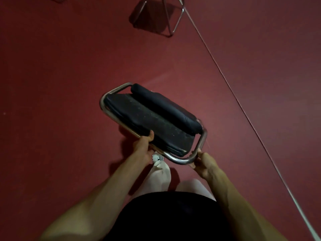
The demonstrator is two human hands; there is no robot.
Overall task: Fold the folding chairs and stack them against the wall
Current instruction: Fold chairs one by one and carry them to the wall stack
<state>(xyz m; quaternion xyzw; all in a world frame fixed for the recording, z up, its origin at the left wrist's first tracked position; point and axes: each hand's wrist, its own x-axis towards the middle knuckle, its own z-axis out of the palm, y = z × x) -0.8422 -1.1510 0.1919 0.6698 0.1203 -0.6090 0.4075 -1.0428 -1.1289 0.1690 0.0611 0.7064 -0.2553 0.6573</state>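
A folded chair (151,117) with black padded seat and backrest and a chrome tube frame hangs in front of me above the red floor, seen end-on from above. My left hand (143,147) grips the near frame tube beside the seat cushion, thumb on the padding. My right hand (202,163) grips the curved corner of the chrome tube at the right. The chair's legs are hidden below it.
Another chair (161,13), unfolded, stands at the top of the view with chrome legs on the red floor. A pale line (243,108) runs diagonally across the floor to the right. My light trousers and white shoe (157,158) show under the chair.
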